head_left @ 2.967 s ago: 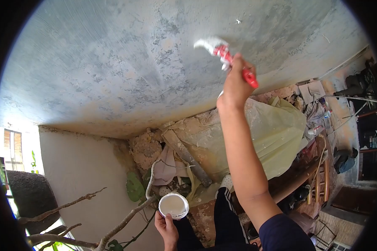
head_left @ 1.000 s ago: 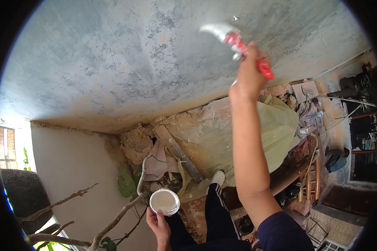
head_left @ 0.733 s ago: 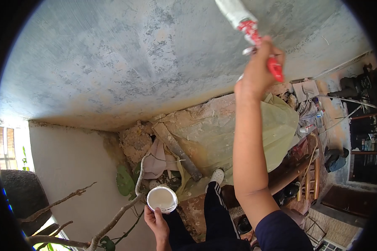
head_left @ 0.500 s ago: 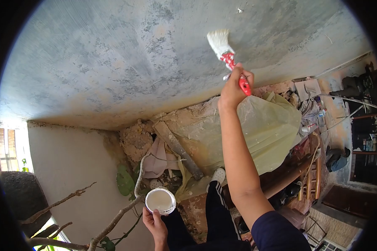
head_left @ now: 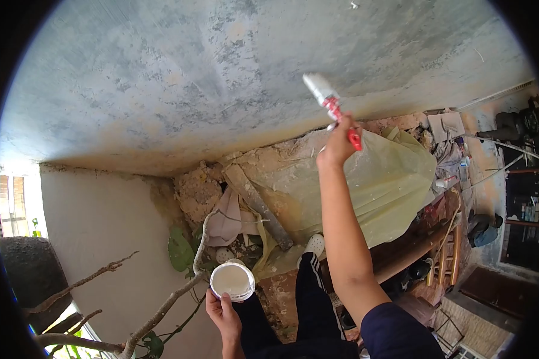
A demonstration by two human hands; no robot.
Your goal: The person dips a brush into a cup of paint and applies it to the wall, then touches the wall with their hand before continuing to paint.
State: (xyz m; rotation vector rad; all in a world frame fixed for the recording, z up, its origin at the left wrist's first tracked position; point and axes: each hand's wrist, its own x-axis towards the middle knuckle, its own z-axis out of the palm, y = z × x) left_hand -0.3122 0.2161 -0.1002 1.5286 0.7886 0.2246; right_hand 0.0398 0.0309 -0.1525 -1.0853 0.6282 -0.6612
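My right hand (head_left: 340, 143) is wrapped round the red handle of a paintbrush (head_left: 323, 91), held up in front of the wall. White paint coats its bristles and spots the handle. The wall (head_left: 179, 78) is patchy grey with pale brushed streaks. Low at my left side, my left hand (head_left: 224, 314) grips a small white tub (head_left: 232, 282) by its rim, thumb on the near edge. Pale, whitish paint lies inside the tub.
Bare branches (head_left: 167, 302) reach up close beside the tub. A yellowish plastic sheet (head_left: 389, 179) covers the floor along the wall's foot, near a plank (head_left: 257, 206) and rubble (head_left: 197, 191). Wooden chair-like slats (head_left: 449, 257) stand to the right.
My right hand has drawn the brush downward, and the bristles are turned more edge-on. The left hand still holds the tub at nearly the same spot.
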